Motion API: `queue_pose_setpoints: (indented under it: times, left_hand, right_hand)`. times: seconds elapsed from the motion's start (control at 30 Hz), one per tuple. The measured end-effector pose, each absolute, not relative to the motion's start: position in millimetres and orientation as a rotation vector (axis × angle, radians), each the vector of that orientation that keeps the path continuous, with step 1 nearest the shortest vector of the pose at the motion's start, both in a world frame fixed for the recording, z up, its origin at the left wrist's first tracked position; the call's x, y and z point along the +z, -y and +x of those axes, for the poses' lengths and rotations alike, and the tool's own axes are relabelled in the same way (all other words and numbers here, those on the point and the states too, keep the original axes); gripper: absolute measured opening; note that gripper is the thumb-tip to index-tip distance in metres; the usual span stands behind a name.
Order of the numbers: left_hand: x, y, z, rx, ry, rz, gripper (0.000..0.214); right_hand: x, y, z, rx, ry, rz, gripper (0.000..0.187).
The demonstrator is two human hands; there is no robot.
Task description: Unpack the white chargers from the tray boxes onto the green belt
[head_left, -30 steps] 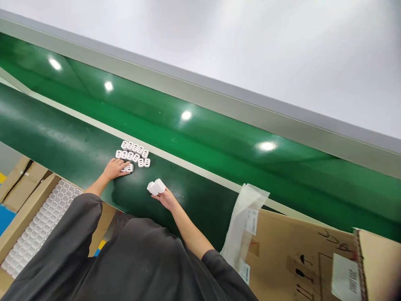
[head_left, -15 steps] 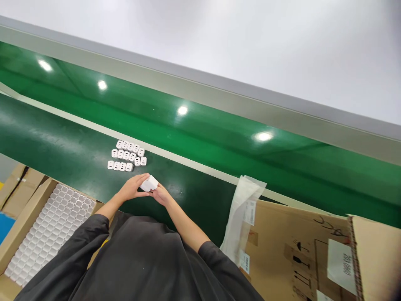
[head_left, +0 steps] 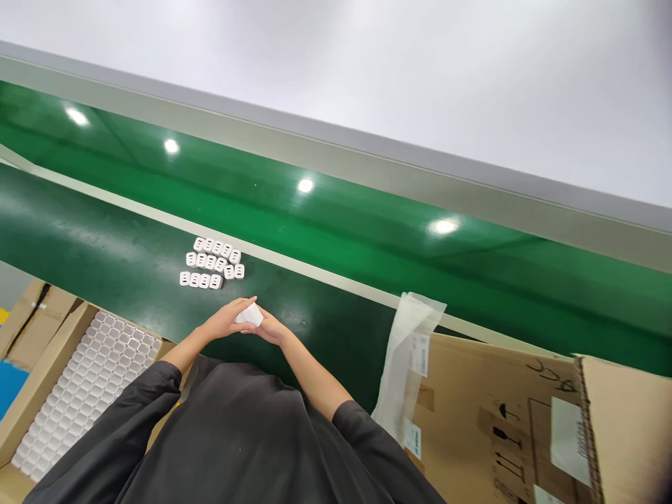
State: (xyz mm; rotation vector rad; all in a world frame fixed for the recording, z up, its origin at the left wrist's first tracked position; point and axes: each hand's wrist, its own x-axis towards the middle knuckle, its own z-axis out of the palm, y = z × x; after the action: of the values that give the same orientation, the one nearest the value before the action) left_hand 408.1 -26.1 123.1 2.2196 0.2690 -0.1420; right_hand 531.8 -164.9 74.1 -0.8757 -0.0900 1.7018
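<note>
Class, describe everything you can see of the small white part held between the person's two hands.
The white part is a small, blocky piece, seemingly glossy plastic, largely hidden. The left hand covers it from the left and above; the right hand supports it from the right. It sits above the near edge of the green belt, just short of the group of similar white parts lying there. Its face details are not visible.

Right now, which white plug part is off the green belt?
The white plug part held between the left hand and right hand; the grouped plug parts lie on the belt.
</note>
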Motion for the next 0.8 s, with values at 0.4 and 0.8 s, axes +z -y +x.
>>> queue_pose_setpoints:
  times: [0.4,0.8]
  left_hand:
    - [102.5,-20.7,422.4,-0.018,-0.291,2.679,0.043]
    - [95.5,4.2,430.3,0.381,-0.538,2.996,0.056]
  right_hand:
    - [74.4,214.9,544.4,1.582,0.118,-1.151,0.038]
    - [116.3,389.3,533.6,1.089,-0.061,-1.467,0.042]
